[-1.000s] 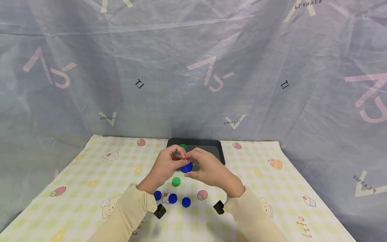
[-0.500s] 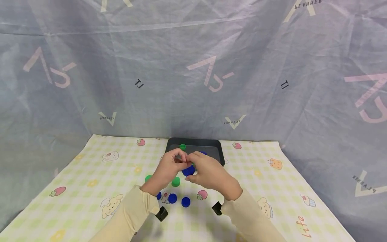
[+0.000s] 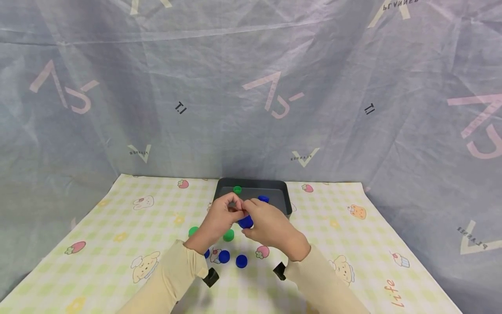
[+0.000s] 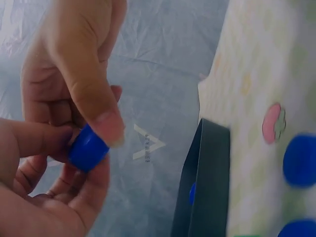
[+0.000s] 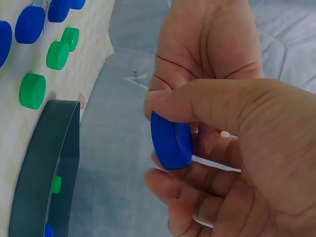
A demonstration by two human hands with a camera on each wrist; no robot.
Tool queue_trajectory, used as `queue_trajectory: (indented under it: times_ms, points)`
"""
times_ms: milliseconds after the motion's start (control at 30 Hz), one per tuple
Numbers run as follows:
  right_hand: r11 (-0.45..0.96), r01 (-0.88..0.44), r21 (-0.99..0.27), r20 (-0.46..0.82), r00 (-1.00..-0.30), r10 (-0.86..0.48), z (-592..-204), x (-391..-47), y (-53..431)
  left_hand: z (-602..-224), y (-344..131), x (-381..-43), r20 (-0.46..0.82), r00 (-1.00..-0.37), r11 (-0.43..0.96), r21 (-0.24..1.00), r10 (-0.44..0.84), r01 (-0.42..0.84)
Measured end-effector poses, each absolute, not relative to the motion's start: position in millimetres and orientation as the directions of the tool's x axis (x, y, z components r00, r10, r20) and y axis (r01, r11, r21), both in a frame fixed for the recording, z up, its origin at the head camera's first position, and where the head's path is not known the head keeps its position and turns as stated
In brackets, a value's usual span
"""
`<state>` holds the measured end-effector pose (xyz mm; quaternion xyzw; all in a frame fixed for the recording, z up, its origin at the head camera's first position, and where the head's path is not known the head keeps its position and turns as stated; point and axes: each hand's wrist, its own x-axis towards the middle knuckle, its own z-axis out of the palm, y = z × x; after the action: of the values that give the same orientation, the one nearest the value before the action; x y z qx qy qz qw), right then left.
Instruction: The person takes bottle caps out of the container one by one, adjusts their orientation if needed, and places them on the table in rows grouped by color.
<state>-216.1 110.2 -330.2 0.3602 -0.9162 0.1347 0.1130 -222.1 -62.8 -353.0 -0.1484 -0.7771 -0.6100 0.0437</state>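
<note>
Both hands share the grip, fingers curled in close on one ribbed blue bottle cap [image 3: 246, 222], held up in the air and tipped onto its side. From here I see the right hand [image 3: 272, 224] pinching it, thumb on top and fingers beneath. The left hand [image 3: 219, 220] meets it from the other side, thumb and fingertips drawn together at the cap's edge; just how they touch is partly hidden.

Beyond them, at the far edge of the bench [image 3: 313, 288], sits a dark tray [image 3: 252, 183] with a small green cap [image 3: 237, 189] towards its far left corner and a second blue cap [image 3: 263, 199] on its right side. Nearer the person, two loose green caps [image 3: 228, 235] lie before the tray, one beside the left wrist, and three loose blue caps [image 3: 224, 256] run in a row, the leftmost partly covered by the forearm.
</note>
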Motion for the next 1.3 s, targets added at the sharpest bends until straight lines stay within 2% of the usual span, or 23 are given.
queue_trajectory:
  times_ms: [167,333,467,667,800,933,1300]
  points:
    - [0.709,-0.659,-0.251,0.192,-0.752,-0.631,-329,-221,116,-352,-66,-221,0.282,-0.942,0.345,0.879,0.183,0.33]
    - [0.765,-0.548,-0.338,-0.061,-0.798,-0.599,-328,-222,121,-349,-69,-222,0.318,-0.932,0.371,0.855,0.175,0.362]
    - [0.828,-0.475,-0.298,-0.242,-0.801,-0.547,-334,-220,120,-347,-73,-224,0.316,-0.932,0.381,0.851,0.179,0.362]
    - [0.872,-0.465,-0.154,-0.388,-0.783,-0.486,-351,-222,110,-340,-83,-225,0.342,-0.926,0.391,0.839,0.162,0.378]
    - [0.886,-0.449,-0.114,-0.439,-0.778,-0.45,-362,-222,103,-333,-91,-226,0.366,-0.922,0.388,0.837,0.127,0.385]
    - [0.902,-0.412,-0.13,-0.453,-0.784,-0.424,-370,-222,97,-328,-97,-228,0.365,-0.925,0.395,0.839,0.102,0.374]
    - [0.89,-0.407,-0.208,-0.376,-0.806,-0.456,-383,-225,91,-324,-102,-226,0.352,-0.932,0.391,0.849,0.082,0.355]
